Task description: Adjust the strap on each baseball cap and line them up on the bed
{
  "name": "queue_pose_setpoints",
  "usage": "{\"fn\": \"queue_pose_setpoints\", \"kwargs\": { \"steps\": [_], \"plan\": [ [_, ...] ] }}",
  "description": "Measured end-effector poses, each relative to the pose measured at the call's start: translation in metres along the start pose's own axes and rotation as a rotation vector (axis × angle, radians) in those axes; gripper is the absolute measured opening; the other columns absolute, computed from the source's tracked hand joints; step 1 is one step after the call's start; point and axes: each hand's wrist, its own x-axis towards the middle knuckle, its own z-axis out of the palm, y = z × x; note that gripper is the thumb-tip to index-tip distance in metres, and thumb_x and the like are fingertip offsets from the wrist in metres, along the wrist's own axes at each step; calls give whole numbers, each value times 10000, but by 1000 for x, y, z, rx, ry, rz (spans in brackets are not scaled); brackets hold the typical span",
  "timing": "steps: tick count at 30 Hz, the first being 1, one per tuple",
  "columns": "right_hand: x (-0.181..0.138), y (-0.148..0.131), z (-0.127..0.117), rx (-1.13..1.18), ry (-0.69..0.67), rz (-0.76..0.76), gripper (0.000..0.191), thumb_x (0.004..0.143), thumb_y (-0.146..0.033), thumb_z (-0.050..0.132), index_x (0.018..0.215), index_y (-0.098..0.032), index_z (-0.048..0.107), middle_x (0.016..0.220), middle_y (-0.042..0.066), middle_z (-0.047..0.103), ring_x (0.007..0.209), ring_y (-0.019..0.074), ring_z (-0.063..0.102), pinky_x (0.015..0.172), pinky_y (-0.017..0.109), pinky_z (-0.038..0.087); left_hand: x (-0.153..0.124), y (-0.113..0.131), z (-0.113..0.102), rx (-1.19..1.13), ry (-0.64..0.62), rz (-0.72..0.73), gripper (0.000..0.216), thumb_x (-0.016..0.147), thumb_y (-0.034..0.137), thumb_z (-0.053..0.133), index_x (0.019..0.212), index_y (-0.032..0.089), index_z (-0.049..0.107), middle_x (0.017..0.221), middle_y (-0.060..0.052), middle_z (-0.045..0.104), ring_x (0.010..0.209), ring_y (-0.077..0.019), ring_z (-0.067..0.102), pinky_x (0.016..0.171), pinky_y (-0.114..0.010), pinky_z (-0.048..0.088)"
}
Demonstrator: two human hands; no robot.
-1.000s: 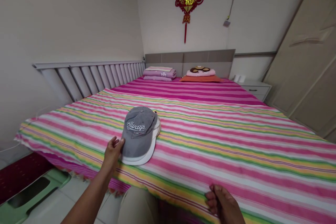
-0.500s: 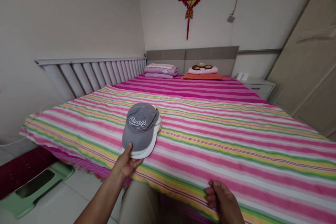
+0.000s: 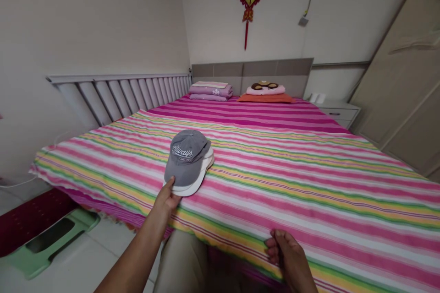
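Observation:
A grey baseball cap [image 3: 187, 158] with white lettering lies stacked on a white cap [image 3: 199, 181] on the striped bedsheet [image 3: 292, 178]. My left hand [image 3: 167, 198] pinches the front of the brims, thumb on the grey peak and fingers beneath. My right hand [image 3: 288, 258] rests at the near edge of the bed with its fingers curled onto the sheet; whether it grips the cloth is unclear.
Folded purple bedding [image 3: 210, 91] and a pillow with a pink toy [image 3: 265, 93] sit by the headboard. A slatted rail [image 3: 120, 94] runs along the left wall. A green stool [image 3: 51, 242] stands on the floor at left. A nightstand [image 3: 338, 112] and wardrobe [image 3: 405, 73] are at right.
My left hand moved from the left side of the caps round to the front of the brims and took hold there. The right hand stayed at the bed's edge.

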Motion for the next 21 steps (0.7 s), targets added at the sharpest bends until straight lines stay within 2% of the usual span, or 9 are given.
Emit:
{"fn": "queue_pose_setpoints", "kwargs": {
  "steps": [7, 13, 21],
  "plan": [
    [0, 2, 2, -11, 0, -39, 387, 542, -467, 715, 662, -165, 505, 471, -30, 586, 376, 91, 489, 354, 187, 360, 6, -31, -18, -51, -109, 130, 282, 770, 188, 577, 1050, 175, 590, 820, -34, 709, 703, -140, 664, 687, -270, 554],
    [-1, 3, 2, -32, -2, -45, 377, 552, -476, 699, 637, -170, 496, 464, -33, 579, 376, 88, 481, 363, 189, 369, 14, -38, -21, -45, -80, 219, 273, 757, 164, 588, 1030, 154, 600, 792, -35, 712, 639, -133, 659, 622, -261, 563],
    [-1, 4, 4, -16, 1, -44, 400, 542, -501, 697, 618, -167, 489, 462, -36, 572, 358, 79, 475, 351, 179, 354, 19, -42, -24, -16, -69, 284, 235, 746, 199, 608, 972, 136, 622, 836, -55, 705, 652, -130, 654, 623, -262, 561]
  ]
}}
